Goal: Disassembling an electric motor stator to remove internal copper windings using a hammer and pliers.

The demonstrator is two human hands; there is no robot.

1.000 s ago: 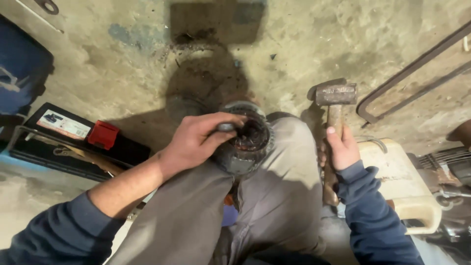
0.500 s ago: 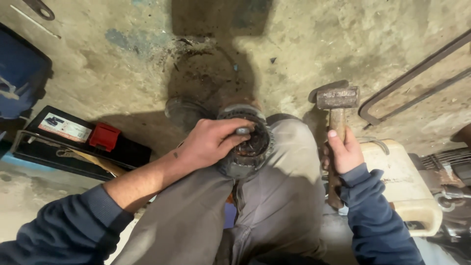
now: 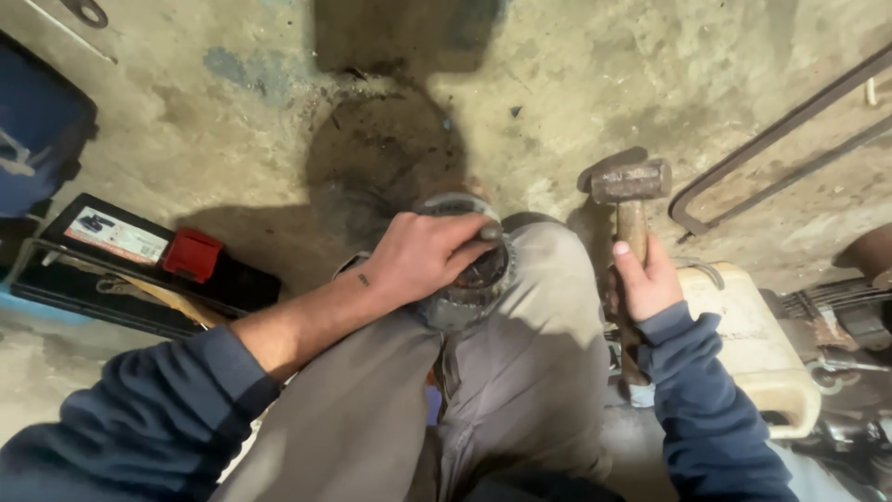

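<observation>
One round metal part (image 3: 469, 279) rests on your knees, gripped by your left hand (image 3: 420, 257); your right hand (image 3: 648, 284) grasps one hammer (image 3: 630, 200).

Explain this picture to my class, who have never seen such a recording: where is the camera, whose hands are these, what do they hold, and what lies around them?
The camera sits on a person's head and looks down, so you see their own arms and knees. The left hand grips a round, dark, greasy metal part resting on the knees. The right hand holds a hammer by its wooden handle, head pointing away. Below is a rough concrete floor. On the person's left lies a black case with a red block on it; on the right stands a cream plastic jug, with bent metal bars beyond.
</observation>
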